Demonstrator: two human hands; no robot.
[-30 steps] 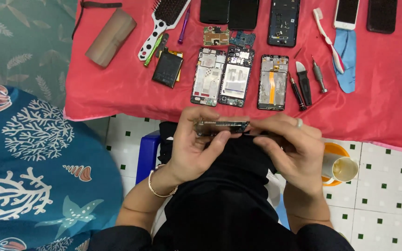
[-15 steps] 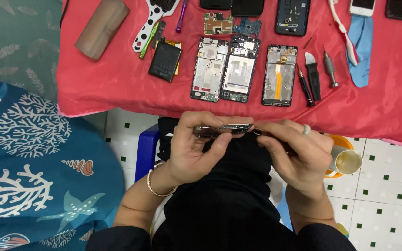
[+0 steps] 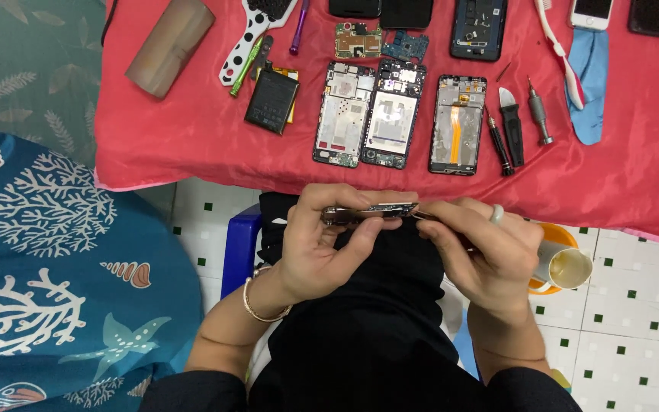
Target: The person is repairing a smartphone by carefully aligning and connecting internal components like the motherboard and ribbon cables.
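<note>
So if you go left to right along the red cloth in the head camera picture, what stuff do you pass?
Brown cylinder roll → white spotted hairbrush → flat black battery → two opened phone frames side by side → third phone frame with orange strip → black-handled screwdriver → light blue cloth.

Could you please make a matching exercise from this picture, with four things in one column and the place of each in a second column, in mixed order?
Things:
1. phone frame
2. black battery
3. toothbrush
4. brown roll

Places:
A. far left of the red cloth
B. between the left hand and the right hand
C. on the blue cloth piece, toward the right side of the red cloth
D. just left of the row of three opened phones

Right pairs: 1-B, 2-D, 3-C, 4-A
</note>
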